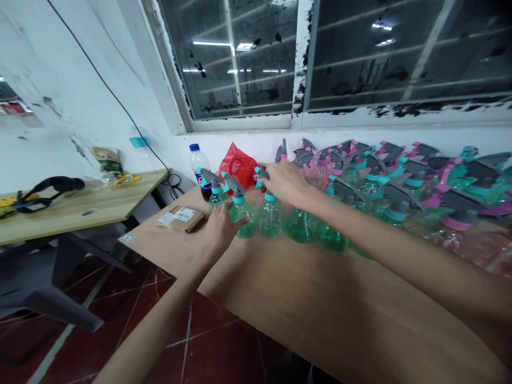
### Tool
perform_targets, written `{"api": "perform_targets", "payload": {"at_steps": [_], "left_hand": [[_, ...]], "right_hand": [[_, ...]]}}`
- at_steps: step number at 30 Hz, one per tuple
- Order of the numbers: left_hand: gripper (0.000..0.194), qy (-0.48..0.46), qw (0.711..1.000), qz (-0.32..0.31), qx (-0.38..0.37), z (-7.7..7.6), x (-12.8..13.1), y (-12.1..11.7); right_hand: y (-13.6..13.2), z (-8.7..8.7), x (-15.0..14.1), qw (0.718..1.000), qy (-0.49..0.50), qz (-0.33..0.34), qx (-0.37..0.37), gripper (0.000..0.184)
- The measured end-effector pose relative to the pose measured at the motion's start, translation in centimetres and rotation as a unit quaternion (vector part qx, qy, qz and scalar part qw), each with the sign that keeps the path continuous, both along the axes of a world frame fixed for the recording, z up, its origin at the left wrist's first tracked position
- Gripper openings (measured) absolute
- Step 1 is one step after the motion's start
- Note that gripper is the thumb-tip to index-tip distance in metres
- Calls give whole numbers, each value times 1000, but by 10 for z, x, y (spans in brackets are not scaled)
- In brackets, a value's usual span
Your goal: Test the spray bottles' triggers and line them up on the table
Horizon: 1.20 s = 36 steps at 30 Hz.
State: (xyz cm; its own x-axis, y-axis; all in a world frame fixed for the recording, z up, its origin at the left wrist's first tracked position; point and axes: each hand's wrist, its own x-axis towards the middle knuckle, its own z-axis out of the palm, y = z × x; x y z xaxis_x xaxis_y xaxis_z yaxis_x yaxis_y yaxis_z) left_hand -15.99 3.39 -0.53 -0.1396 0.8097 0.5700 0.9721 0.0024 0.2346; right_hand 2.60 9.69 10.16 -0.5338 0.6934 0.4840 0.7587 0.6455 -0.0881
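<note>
A dark, paint-flecked window (240, 69) fills the top of the frame above a brown table (280, 282) that runs from center to lower right, with a pale desk (96, 213) at left; I follow the work from a distance. A crowd of spray bottles (370, 186), pink and green, packs the table's right side beneath the sill. Just left of it, near the center of the frame, three green bottles stand upright in a row: the right one (272, 217), the middle one (243, 211) and the left one (218, 198). The right hand (286, 180) has its fingers closed about the sprayer head of the right one. I would keep pressure off the trigger there and steady the body so that it does not tip. The left hand (220, 230) reaches in from below, thumb spread from the fingers, before the left and middle ones; I cannot tell whether it has hold of either. I would wrap it low around one body and keep the wrist clear of its neighbor. Behind sit a red bag (234, 160) and a blue-capped soda bottle (198, 160); a small cardboard parcel (182, 218) lies left of the left hand.
</note>
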Motion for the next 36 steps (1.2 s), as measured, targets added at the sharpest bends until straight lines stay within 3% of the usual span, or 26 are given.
{"api": "perform_targets", "payload": {"at_steps": [8, 16, 22, 23, 25, 27, 29, 32, 36], "left_hand": [[47, 66, 997, 36, -8, 12, 15, 6], [56, 75, 996, 44, -6, 12, 18, 13], [59, 37, 998, 45, 37, 8, 38, -8], [56, 26, 998, 34, 49, 7, 46, -16], [42, -72, 994, -56, 64, 6, 65, -37], [33, -179, 973, -144, 7, 5, 87, -61], [32, -229, 945, -216, -90, 3, 109, -82], [47, -221, 912, -291, -187, -1, 139, -103], [79, -201, 897, -313, -241, -12, 175, -107]], "right_hand": [[-33, 3, 17, 1000, 8, -6, -17, 22], [-82, -7, 61, 999, -9, 27, -34, 19], [-101, -13, 97, 998, -38, 22, -50, 22], [-103, -13, 103, 998, -39, 24, -51, 23], [-107, -13, 116, 997, -37, 26, -62, 22], [-111, -12, 128, 997, -29, 19, -74, 20], [-115, -12, 141, 997, -18, 7, -73, 18], [-123, -12, 159, 997, -11, -17, -71, 15], [-133, -12, 182, 996, 4, -39, -84, 15]]}}
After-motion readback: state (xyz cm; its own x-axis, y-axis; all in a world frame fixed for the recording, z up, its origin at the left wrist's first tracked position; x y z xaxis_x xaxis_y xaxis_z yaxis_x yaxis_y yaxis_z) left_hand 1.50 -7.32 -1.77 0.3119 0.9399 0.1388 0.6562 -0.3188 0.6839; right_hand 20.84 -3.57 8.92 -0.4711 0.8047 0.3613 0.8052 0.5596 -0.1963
